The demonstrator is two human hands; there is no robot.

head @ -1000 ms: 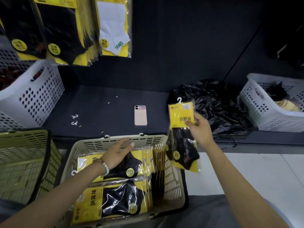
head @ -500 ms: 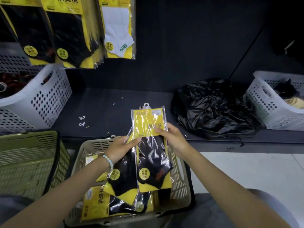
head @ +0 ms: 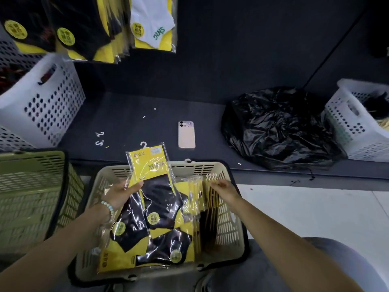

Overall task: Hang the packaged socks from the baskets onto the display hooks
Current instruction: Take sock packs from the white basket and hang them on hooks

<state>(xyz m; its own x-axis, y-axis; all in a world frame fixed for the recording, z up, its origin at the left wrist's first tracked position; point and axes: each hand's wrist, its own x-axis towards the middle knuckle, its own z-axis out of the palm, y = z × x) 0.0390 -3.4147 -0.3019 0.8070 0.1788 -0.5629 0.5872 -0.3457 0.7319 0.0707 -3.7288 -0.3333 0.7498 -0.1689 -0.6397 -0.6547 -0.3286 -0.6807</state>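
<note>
Both hands are apart over the beige basket [head: 210,166]. The left hand [head: 119,196] grips a small fan of sock packets [head: 160,199] by their left edge, with the thumb pressed on the yellow card of the front one. That packet's white hook points up past the basket's far rim. The right hand [head: 226,190] reaches to the upright packets [head: 207,207] standing along the basket's right wall, fingertips at their white hooks; whether it pinches them I cannot tell. More flat packets [head: 126,260] lie in the near part of the basket.

Just left of it stands a green basket [head: 31,186]. On the dark shelf [head: 130,119] beyond lie a phone [head: 186,134], two loose hooks [head: 99,138] and a crumpled black bag [head: 277,127]. The left white basket [head: 42,102] and the right white basket [head: 355,131] sit at the shelf's ends. Hanging packets [head: 84,28] cover the far wall at upper left.
</note>
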